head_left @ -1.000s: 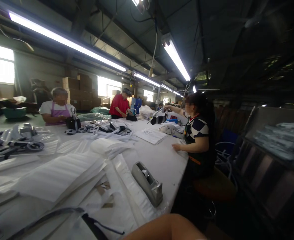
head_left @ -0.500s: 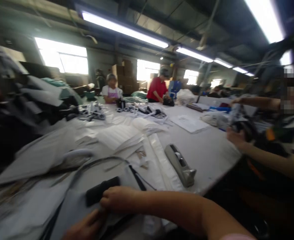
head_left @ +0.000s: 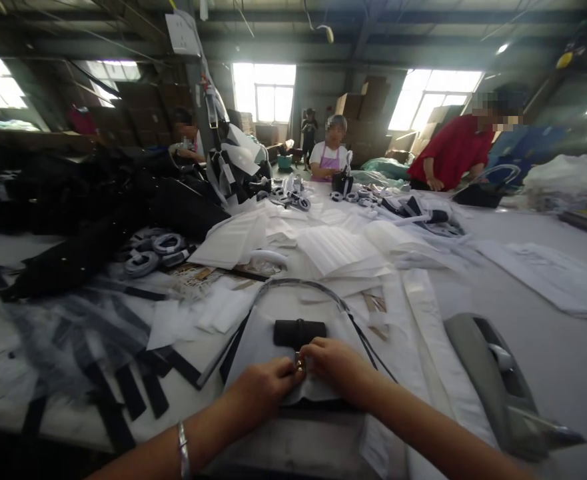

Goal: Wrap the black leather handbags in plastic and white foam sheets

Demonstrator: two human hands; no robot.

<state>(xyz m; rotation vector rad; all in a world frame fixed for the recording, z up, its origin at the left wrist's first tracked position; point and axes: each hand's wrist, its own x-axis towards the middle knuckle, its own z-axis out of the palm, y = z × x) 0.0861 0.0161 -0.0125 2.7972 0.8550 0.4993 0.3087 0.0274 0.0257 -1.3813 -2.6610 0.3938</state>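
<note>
A black handbag (head_left: 229, 360) lies on the table in front of me, with a thin white sheet (head_left: 256, 347) over its front and its handle (head_left: 300, 283) arched away from me. A dark flap (head_left: 300, 331) shows on top of the sheet. Just below the flap is a small gold-coloured clasp (head_left: 300, 362). My left hand (head_left: 268, 385) pinches it from the left, with a silver bracelet on that wrist. From the right, the closed fingers of my right hand (head_left: 337, 365) grip the same clasp. Fingertips partly cover it.
A grey tape dispenser (head_left: 496, 380) stands to the right. White foam sheets (head_left: 338, 247) are piled beyond the handbag. Black strips (head_left: 128, 390) and wrapped coils (head_left: 153, 253) lie left, near black bags (head_left: 83, 247). Across the table are several people, one in a red top (head_left: 450, 153).
My view has swung left, bringing the handbag to the middle. My hands, earlier at the dark flap, are now together at the gold-coloured clasp.
</note>
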